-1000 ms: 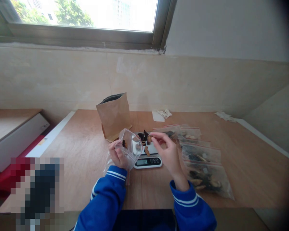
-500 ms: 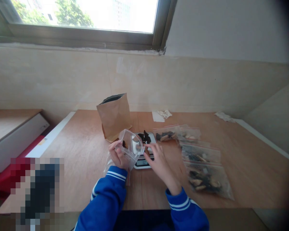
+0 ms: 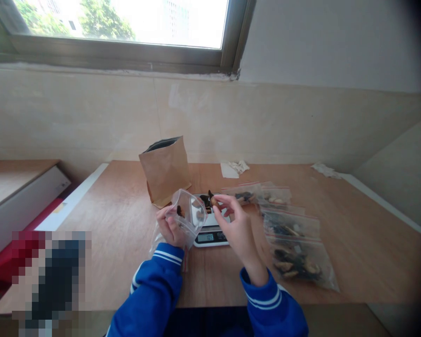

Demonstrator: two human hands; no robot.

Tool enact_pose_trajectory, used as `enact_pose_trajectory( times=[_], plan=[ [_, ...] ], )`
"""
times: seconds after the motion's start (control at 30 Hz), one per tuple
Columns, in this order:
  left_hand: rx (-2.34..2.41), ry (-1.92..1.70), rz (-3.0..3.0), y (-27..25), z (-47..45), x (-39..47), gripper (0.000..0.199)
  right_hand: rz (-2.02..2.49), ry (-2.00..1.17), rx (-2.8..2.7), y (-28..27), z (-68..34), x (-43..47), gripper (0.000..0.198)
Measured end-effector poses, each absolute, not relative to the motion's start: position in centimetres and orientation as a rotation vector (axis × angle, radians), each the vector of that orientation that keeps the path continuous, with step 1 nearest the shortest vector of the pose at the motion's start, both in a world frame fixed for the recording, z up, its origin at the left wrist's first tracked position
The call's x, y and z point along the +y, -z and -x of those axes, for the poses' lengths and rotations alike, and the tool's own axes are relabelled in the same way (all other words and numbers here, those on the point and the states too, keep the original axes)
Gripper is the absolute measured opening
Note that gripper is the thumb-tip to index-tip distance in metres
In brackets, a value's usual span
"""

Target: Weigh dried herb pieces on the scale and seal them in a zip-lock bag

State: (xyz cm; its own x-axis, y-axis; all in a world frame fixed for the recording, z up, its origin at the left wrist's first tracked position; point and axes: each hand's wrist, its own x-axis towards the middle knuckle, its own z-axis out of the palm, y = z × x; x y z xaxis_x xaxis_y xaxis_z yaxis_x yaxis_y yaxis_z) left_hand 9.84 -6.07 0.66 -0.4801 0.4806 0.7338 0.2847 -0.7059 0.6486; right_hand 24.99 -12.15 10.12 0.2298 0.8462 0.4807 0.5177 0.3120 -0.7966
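Observation:
My left hand (image 3: 170, 229) grips a clear zip bag (image 3: 192, 220), its mouth held wide toward the right, with a dark piece visible inside. Between the thumb and fingertips of my right hand (image 3: 233, 222) is a brown dried piece (image 3: 214, 201), maybe dried mushroom; its exact kind is unclear. That hand is over a white kitchen scale (image 3: 210, 238) with a lit display. Several dark dried pieces (image 3: 205, 200) sit on the scale's plate, partly hidden by the bag and my right fingers.
Behind my left hand stands an open brown paper bag (image 3: 166, 171). Several filled zip bags (image 3: 298, 264) lie to the right on the wooden table (image 3: 119, 224). White paper with a crumpled tissue (image 3: 239, 167) is near the wall, and another tissue (image 3: 325, 170) farther right.
My right hand has moved up over the plate and now pinches a brown piece above it. More of the scale's front shows. My left hand and its bag are nearly unmoved.

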Motion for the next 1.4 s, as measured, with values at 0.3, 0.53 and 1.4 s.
enact_pose_trajectory(
  times=[0.3, 0.53, 1.4],
  plan=[
    [1.177, -2.337, -1.467, -0.9, -10.0, -6.1, 0.026, 1.185, -0.434, -1.641, -12.8, -25.2, -10.8, 0.022],
    [1.186, -2.369, -1.362, -1.3, -10.1, -6.1, 0.027, 1.439, -0.227, -1.862, -6.0, -25.1, -9.1, 0.023],
    [1.215, -2.341, -1.347, -1.3, -10.1, -6.1, 0.025, 1.461, -0.223, -1.817, -3.9, -25.8, -9.5, 0.017]
  ],
)
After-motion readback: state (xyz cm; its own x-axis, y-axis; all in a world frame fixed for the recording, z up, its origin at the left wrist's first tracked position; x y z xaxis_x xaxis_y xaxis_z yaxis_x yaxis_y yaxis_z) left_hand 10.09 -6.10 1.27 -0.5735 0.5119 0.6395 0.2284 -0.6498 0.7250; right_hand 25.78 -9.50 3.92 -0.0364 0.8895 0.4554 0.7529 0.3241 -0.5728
